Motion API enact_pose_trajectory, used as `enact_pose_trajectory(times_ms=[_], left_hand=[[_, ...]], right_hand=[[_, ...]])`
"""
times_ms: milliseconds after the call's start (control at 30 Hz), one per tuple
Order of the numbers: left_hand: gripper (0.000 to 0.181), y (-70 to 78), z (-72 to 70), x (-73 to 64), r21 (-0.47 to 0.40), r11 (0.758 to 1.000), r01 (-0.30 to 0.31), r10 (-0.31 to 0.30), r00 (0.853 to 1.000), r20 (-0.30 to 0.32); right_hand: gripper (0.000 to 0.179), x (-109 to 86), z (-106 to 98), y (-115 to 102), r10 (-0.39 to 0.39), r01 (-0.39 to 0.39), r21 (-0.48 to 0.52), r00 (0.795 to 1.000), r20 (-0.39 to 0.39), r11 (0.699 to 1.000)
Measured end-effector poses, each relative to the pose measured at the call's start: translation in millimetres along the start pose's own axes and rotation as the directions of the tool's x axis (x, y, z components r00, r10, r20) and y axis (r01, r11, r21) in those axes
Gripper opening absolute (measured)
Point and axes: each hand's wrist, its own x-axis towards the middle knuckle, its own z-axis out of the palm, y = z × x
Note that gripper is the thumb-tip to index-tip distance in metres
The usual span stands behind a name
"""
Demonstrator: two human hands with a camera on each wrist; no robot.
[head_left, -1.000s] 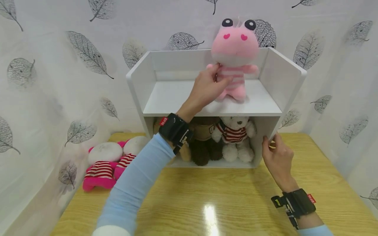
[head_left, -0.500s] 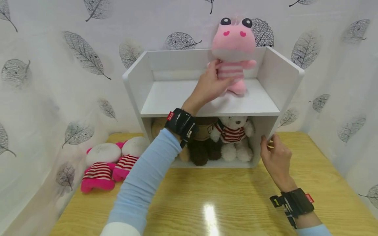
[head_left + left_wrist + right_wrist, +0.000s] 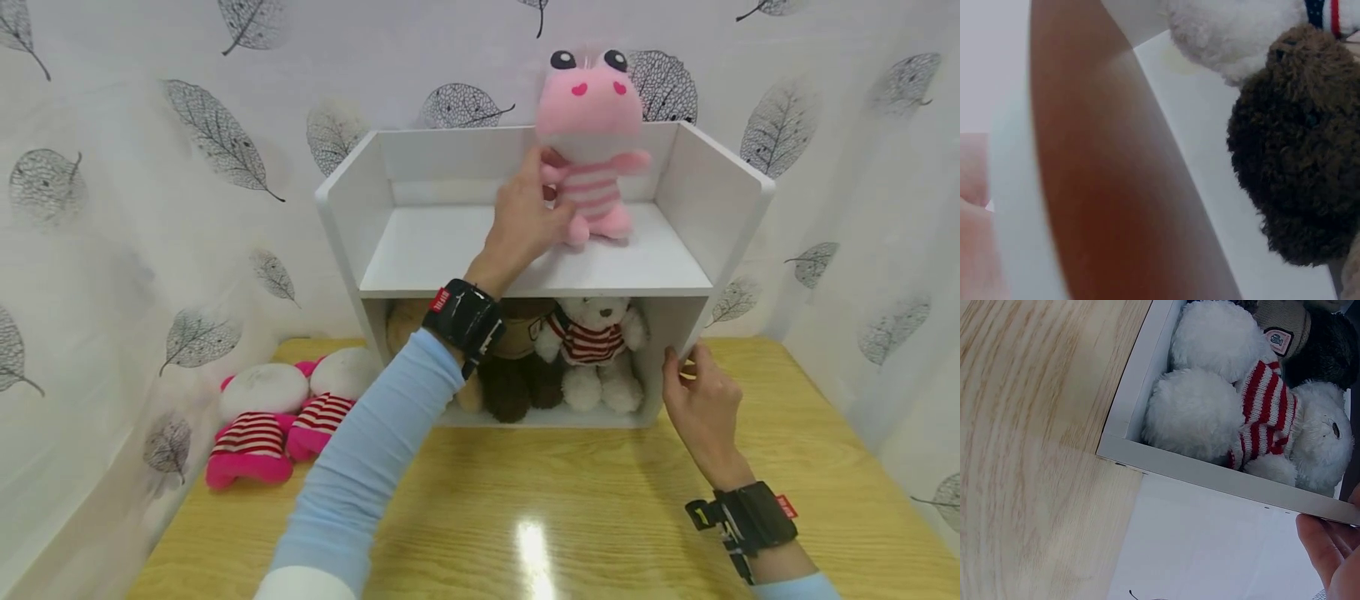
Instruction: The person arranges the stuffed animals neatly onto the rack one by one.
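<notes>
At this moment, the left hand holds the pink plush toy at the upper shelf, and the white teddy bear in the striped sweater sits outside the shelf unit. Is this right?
Not entirely: the white teddy bear sits inside the lower compartment of the shelf unit, as the head view shows. The left hand does hold the pink plush toy at the upper shelf.

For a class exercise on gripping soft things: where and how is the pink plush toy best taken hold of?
I'd probably grip the pink plush toy around its striped torso, coming from the open front: the torso looks narrower than the head, and the shelf unit's back panel stands behind the toy.
</notes>
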Motion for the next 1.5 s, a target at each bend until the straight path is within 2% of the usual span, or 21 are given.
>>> enact_pose_trajectory(times_ms=[167,400,533,667,867,967,1100,1333,1500], left_hand=[[0.052,-1.8,5.0,4.2,-0.026,0.999,0.029,-0.03,0.999,-0.029],[0.038,-2.1,7.0,11.4,-0.071,0.997,0.019,-0.02,1.0,-0.019],[0.038,0.6,10.9,18.0,-0.076,0.997,0.002,-0.002,1.0,0.004],[0.038,4.7,17.1,26.3,-0.028,0.999,-0.015,0.016,0.999,0.043],[0.04,16.5,27.3,35.2,0.015,1.0,-0.005,0.003,0.992,0.129],[0.042,20.9,31.0,36.5,0.024,1.0,0.013,-0.016,0.987,0.16],[0.043,21.3,31.8,35.4,0.032,0.999,0.013,-0.018,0.988,0.156],[0.053,15.5,27.4,30.8,-0.03,0.998,0.046,-0.041,0.988,0.149],[0.056,17.8,21.8,27.0,0.085,0.996,-0.018,0.006,0.989,0.146]], right_hand=[[0.02,-1.6,0.2,2.3,-0.006,0.006,-0.002,1.0,0.005,1.0],[0.02,0.2,0.1,1.3,-0.013,0.013,-0.004,1.0,0.003,1.0],[0.019,1.2,-0.8,0.8,-0.012,0.012,-0.003,1.0,0.005,1.0],[0.017,0.6,-0.6,0.4,-0.018,0.018,-0.004,1.0,-0.002,1.0],[0.017,-1.4,1.1,0.4,-0.015,0.015,0.0,1.0,-0.002,1.0],[0.016,-1.8,2.0,0.2,-0.018,0.018,0.006,1.0,-0.003,1.0],[0.014,-1.1,2.1,-1.0,-0.015,0.015,0.002,1.0,0.0,1.0],[0.011,-1.3,1.9,-2.5,-0.017,0.017,0.017,1.0,-0.014,1.0],[0.012,-2.0,-0.1,-0.5,-0.02,0.02,0.01,1.0,-0.004,1.0]])
